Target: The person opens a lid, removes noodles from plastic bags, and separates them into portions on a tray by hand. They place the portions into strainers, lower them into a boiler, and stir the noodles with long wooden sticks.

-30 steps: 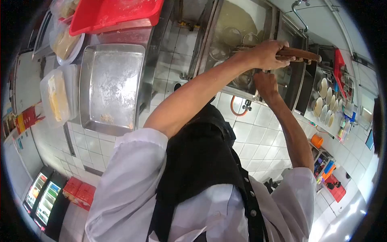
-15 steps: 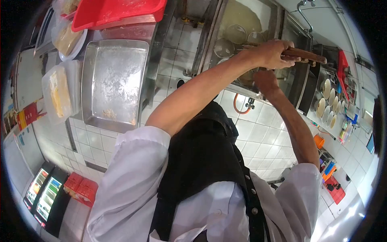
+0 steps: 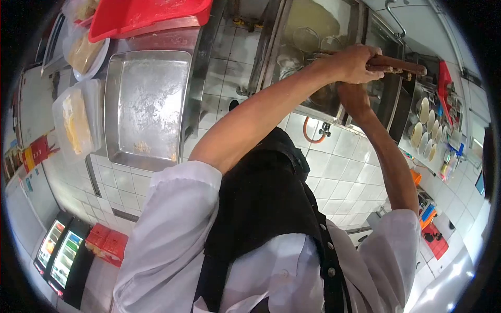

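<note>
My left hand point(image 3: 360, 63) is closed around several brown, wood-like sticks point(image 3: 399, 65) with rounded ends, held sideways over a metal vat point(image 3: 359, 26). Thinner stick ends show left of the wrist. Just below it is my right hand point(image 3: 356, 99), its fingers hidden behind the left hand, so what it holds cannot be made out. Cloudy, greenish liquid point(image 3: 297, 15) fills the vat, and round rings point(image 3: 306, 39) show in it near my left wrist.
A metal tray point(image 3: 151, 104) with crumbs lies on the left counter, beside a plastic container point(image 3: 73, 122) and a red tub point(image 3: 151, 18). Several pale bowls point(image 3: 425, 128) stand at the right. A tap point(image 3: 396, 18) rises behind the vat; an orange hose point(image 3: 311, 130) hangs below.
My right hand has moved slightly right, further behind my left hand. The sticks have shifted a little to the right with the left hand, whose grip stays closed.
</note>
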Action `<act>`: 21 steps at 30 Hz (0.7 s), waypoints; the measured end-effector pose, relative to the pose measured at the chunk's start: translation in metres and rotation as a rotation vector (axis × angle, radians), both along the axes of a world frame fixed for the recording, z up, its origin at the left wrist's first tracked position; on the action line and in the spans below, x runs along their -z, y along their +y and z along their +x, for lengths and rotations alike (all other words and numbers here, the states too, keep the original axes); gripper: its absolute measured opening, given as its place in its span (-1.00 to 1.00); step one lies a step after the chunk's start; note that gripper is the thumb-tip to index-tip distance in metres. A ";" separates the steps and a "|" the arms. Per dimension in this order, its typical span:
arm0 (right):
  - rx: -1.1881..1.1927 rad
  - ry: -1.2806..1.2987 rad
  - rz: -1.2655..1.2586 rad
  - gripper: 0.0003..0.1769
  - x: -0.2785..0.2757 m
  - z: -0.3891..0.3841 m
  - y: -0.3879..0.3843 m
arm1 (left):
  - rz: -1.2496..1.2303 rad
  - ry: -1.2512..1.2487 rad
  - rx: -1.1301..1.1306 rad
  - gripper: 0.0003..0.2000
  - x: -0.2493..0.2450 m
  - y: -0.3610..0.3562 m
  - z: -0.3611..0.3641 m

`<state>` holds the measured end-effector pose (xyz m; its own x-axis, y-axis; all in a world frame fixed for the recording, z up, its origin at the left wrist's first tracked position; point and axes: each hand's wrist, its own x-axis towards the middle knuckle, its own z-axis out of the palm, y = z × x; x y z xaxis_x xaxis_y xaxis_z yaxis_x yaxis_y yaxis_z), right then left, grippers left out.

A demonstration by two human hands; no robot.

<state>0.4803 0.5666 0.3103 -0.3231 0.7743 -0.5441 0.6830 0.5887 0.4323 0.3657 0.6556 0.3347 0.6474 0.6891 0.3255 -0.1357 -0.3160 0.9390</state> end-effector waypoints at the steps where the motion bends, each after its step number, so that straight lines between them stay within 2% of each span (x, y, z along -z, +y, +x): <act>1: 0.129 -0.074 -0.233 -0.80 -0.002 -0.004 0.002 | 0.029 -0.035 -0.019 -0.71 0.002 0.001 0.001; 5: 0.168 -0.045 -0.216 -0.85 0.001 -0.012 -0.008 | 0.035 0.024 -0.009 -0.71 0.003 -0.001 0.000; 7: -0.134 -0.026 0.121 -0.87 -0.011 -0.011 -0.003 | 0.025 0.030 -0.010 -0.70 -0.001 0.001 -0.001; 8: -0.139 -0.027 0.123 -0.87 -0.009 -0.007 0.000 | 0.027 0.029 -0.015 -0.70 0.000 0.004 0.001; 10: 0.182 0.111 -0.093 -0.84 0.001 -0.001 -0.008 | 0.011 -0.014 -0.022 -0.70 0.004 0.001 0.004; 12: 0.069 0.053 0.043 -0.85 -0.004 -0.014 -0.006 | 0.059 -0.019 -0.050 -0.70 0.006 0.012 0.004; 13: 0.367 0.003 -0.182 -0.86 -0.007 -0.018 -0.003 | 0.062 -0.020 -0.048 -0.69 0.009 0.003 0.005; 14: 0.372 0.001 -0.205 -0.86 -0.011 -0.018 -0.011 | 0.039 -0.018 -0.042 -0.69 0.009 -0.006 0.004; 16: 0.145 0.238 0.015 -0.87 -0.012 -0.013 -0.004 | 0.072 -0.021 -0.046 -0.70 0.004 0.002 0.003; 17: 0.001 0.192 0.114 -0.85 0.002 0.000 0.000 | 0.029 -0.065 -0.022 -0.70 0.003 0.002 0.002; 21: 0.114 0.145 -0.031 -0.87 0.002 -0.002 -0.005 | 0.023 0.000 -0.013 -0.71 -0.002 0.005 -0.002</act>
<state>0.4783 0.5617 0.3083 -0.3112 0.7938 -0.5225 0.8001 0.5155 0.3067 0.3633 0.6609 0.3370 0.6383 0.6900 0.3414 -0.1312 -0.3395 0.9314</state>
